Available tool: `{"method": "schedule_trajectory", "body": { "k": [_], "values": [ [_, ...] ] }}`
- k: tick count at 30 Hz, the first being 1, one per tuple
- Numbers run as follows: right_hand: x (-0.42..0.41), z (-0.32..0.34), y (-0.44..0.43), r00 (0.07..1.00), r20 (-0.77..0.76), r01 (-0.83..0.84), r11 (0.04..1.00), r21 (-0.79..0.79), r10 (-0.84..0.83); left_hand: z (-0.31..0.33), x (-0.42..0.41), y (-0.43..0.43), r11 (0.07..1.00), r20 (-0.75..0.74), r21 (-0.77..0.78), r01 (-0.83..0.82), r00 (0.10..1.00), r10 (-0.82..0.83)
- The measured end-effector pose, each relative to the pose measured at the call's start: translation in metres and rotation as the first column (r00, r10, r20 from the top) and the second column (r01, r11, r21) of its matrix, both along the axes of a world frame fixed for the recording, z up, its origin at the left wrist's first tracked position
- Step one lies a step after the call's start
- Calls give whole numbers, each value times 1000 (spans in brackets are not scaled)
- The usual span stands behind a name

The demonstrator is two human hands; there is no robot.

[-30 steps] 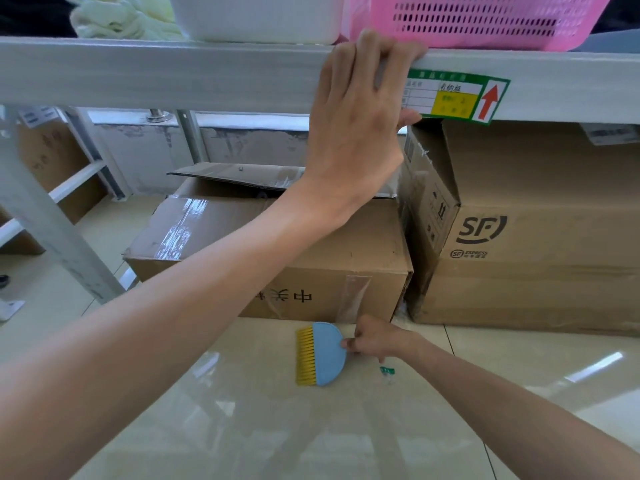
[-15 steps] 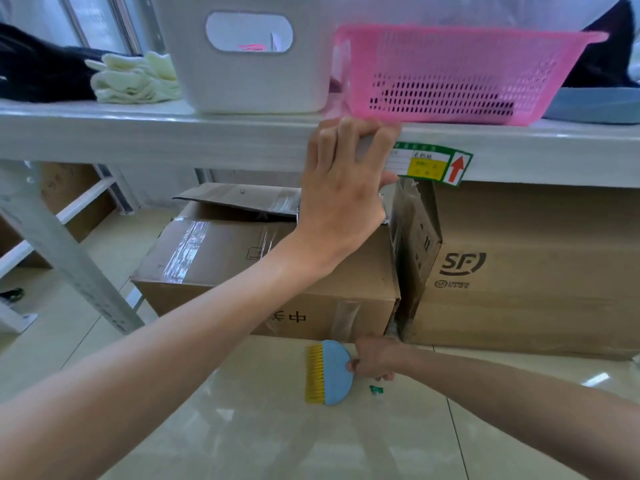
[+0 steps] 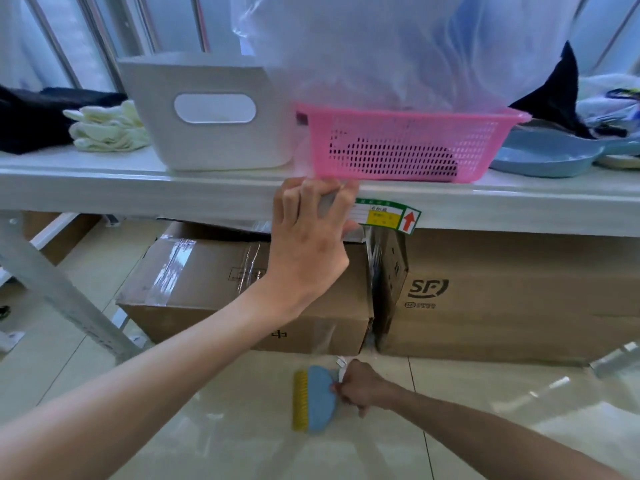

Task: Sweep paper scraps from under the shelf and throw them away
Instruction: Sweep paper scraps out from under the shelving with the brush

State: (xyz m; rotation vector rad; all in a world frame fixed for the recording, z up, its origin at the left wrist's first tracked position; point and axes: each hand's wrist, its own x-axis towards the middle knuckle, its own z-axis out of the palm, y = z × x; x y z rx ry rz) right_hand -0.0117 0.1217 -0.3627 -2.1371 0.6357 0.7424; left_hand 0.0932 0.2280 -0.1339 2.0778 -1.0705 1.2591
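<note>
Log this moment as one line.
left hand: grips shelf edge | right hand: holds brush at floor | white scrap: beside right hand | step: sweep

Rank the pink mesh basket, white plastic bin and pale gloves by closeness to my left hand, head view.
1. Pink mesh basket, just above the left hand gripping the white shelf.
2. White plastic bin, up-left.
3. Pale gloves, far left.

The brush (image 3: 313,398) has been drawn slightly back from the boxes (image 3: 242,285); a white scrap (image 3: 341,363) is now seen beside the right hand (image 3: 360,388).

Head-worn view, forward-down, near shelf (image 3: 138,194)
</note>
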Motion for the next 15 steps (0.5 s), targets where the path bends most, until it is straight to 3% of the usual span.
{"method": "schedule_trajectory", "body": {
  "k": [4,10,15],
  "values": [
    [12,-5,-8,992,45,119,993,-8,-119,-1,-1,-3,1000,13,-17,-2,1000,2],
    [11,-9,-26,991,28,130,991,-12,-129,0,0,-3,1000,-7,-31,2,1000,-2],
    [-9,-12,-41,971,15,238,971,-20,-238,-1,-2,-3,1000,-30,-17,-8,1000,8]
  ]
}}
